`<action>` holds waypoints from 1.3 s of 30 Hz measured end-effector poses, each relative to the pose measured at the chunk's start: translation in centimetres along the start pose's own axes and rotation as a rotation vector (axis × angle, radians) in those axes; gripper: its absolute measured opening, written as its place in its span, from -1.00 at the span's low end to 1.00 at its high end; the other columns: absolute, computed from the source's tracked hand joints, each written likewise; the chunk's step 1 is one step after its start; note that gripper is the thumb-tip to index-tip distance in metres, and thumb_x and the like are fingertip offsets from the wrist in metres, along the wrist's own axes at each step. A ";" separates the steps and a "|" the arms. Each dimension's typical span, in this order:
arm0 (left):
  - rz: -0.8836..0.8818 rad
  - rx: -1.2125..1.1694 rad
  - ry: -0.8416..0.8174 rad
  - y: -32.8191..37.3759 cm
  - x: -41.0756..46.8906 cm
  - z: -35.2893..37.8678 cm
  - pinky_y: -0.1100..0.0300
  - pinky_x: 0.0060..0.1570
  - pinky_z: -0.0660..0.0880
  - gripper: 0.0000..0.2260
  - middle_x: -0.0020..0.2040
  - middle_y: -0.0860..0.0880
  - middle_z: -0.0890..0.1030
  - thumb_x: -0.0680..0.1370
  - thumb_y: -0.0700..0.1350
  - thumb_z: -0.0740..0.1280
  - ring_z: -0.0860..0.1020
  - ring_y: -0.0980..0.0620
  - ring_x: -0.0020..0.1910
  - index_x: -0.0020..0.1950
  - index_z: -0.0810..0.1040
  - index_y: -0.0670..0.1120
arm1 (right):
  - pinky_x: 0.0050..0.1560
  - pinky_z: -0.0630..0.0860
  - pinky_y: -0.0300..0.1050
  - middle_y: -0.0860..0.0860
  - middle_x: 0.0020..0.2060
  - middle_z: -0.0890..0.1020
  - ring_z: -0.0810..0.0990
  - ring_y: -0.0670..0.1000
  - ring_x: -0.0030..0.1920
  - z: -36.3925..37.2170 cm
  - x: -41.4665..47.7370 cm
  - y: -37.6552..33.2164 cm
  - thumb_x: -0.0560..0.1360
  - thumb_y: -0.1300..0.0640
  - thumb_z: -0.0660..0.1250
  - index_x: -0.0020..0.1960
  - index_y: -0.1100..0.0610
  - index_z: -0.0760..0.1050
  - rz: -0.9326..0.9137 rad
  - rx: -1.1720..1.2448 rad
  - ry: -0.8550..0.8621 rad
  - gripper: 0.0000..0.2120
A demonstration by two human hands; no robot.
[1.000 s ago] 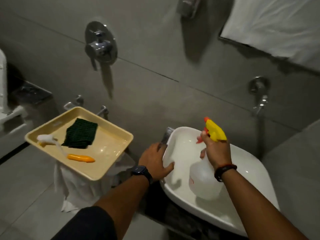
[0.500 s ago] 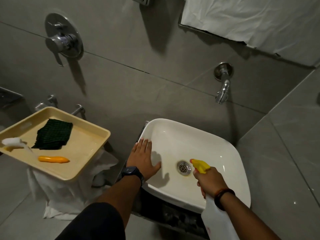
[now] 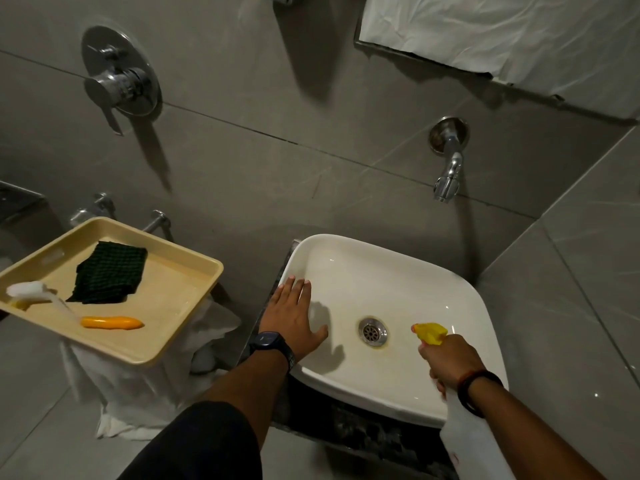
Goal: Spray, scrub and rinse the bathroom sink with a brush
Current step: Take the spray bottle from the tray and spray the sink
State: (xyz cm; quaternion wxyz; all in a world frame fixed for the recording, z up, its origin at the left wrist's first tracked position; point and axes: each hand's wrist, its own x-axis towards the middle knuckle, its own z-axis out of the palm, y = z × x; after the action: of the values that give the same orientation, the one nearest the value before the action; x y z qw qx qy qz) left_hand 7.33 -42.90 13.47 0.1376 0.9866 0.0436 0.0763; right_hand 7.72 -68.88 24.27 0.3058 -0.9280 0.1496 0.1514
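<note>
Sink (image 3: 398, 282), a white basin with a metal drain (image 3: 373, 331) at its centre, sits against the grey tiled wall under a chrome tap (image 3: 448, 161), and the left hand (image 3: 294, 318) lies flat and open on its left rim, fingers spread and holding nothing. The right hand (image 3: 450, 362) is closed around the neck of a spray bottle (image 3: 465, 441), whose yellow nozzle (image 3: 429, 332) points into the bowl just right of the drain. Well to the left, the brush (image 3: 69, 311), with white head and orange handle, lies in a beige tray (image 3: 180, 306) beside a dark green cloth (image 3: 109, 273).
</note>
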 end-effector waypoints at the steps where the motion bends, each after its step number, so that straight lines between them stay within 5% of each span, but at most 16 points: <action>1: 0.001 -0.001 -0.002 0.0 0.0 0.0 0.09 0.39 -0.24 -0.17 0.54 -0.10 0.11 0.39 0.34 0.11 -0.03 -0.06 0.51 0.50 -0.01 -0.10 | -0.44 0.51 -0.11 0.15 -0.39 0.58 0.48 0.11 -0.57 0.3 -0.2 -0.1 0.50 0.14 0.22 0.12 0.05 0.61 -0.020 0.020 -0.026 -0.73; 11: 0.008 -0.022 0.014 0.0 -0.1 -0.1 0.06 0.41 -0.20 -0.19 0.53 -0.13 0.14 0.39 0.32 0.13 0.01 -0.09 0.51 0.50 0.01 -0.09 | -0.47 0.51 -0.15 0.12 -0.40 0.60 0.52 0.13 -0.57 1.7 0.2 -1.1 0.45 0.16 0.23 0.01 -0.06 0.60 -0.068 0.012 0.012 -0.76; 16: 0.010 -0.034 0.021 0.0 -0.1 0.1 0.07 0.41 -0.20 -0.20 0.53 -0.13 0.14 0.39 0.32 0.14 0.02 -0.09 0.51 0.49 0.02 -0.09 | -0.38 0.58 -0.08 0.20 -0.35 0.65 0.59 0.17 -0.51 0.7 1.1 0.3 0.45 0.16 0.25 -0.17 0.25 0.58 0.024 -0.044 0.097 -0.81; 21: -0.014 -0.052 0.022 -0.1 0.1 0.2 0.06 0.42 -0.17 -0.20 0.53 -0.12 0.13 0.39 0.32 0.14 0.02 -0.08 0.51 0.50 0.01 -0.08 | -0.45 0.50 -0.18 0.13 -0.36 0.65 0.58 0.13 -0.54 0.1 0.7 -0.5 0.45 0.16 0.25 0.01 0.04 0.62 -0.037 0.005 0.096 -0.78; 27: -0.050 -0.218 0.039 -1.7 -0.7 -1.7 -0.02 0.44 0.04 -0.25 0.51 -0.11 0.20 0.39 0.35 0.15 0.09 -0.09 0.49 0.47 0.14 -0.02 | -0.24 0.60 0.07 0.10 -0.26 0.66 0.54 0.14 -0.45 0.5 -1.7 -9.4 0.50 0.12 0.27 0.25 -0.11 0.56 -0.424 0.235 0.152 -0.65; 32: -0.318 -0.276 0.180 -12.4 -1.7 -5.3 -0.02 0.31 0.30 -0.36 0.37 -0.16 0.41 0.42 0.26 0.26 0.34 -0.15 0.34 0.38 0.34 -0.06 | -0.45 0.52 -0.11 -0.11 -0.27 0.56 0.51 0.06 -0.42 6.8 -3.7 -20.1 0.55 0.25 0.29 0.38 -0.13 0.45 -0.729 0.575 0.117 -0.53; 35: -0.454 -0.183 0.209 -21.4 -3.2 -6.8 -0.03 0.26 0.36 -0.40 0.31 -0.18 0.47 0.42 0.20 0.31 0.40 -0.17 0.27 0.34 0.39 -0.11 | -0.48 0.55 -0.27 -0.26 -0.14 0.54 0.58 -0.02 -0.33 13.9 -3.2 -25.7 0.58 0.19 0.30 0.37 -0.14 0.44 -0.758 0.699 0.038 -0.58; 39: -0.583 -0.132 0.177 -32.9 -5.4 -7.4 -0.04 0.20 0.43 -0.41 0.23 -0.18 0.51 0.39 0.15 0.36 0.45 -0.16 0.20 0.31 0.41 -0.14 | -0.03 0.62 -0.06 -0.11 -0.01 0.61 0.64 0.04 0.02 26.3 -1.6 -31.7 0.58 0.11 0.31 0.27 -0.32 0.41 -0.763 0.667 -0.100 -0.61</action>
State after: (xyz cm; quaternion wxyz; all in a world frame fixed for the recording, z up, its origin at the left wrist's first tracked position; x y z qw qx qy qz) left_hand -1.36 -9.96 10.57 0.2130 0.9109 0.3315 0.1221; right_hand 12.97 -28.14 21.26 0.6256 -0.7602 -0.1746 0.0172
